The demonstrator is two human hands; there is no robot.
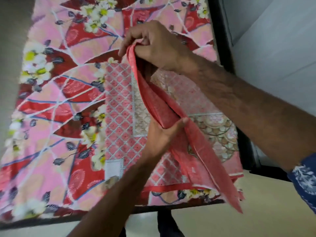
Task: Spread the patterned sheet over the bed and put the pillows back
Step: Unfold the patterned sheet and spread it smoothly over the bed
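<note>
Over the floral mattress (59,93), both hands lift the coral, lattice-patterned sheet (159,108).

A dark bed frame (222,40) edges the bed along its right side and near end, with a dark leg (165,221) standing below the near edge. Pale cream floor (248,211) lies near and right. A plain light grey wall (273,40) rises on the right; blurred beige surface (10,48) fills the far left.
</note>
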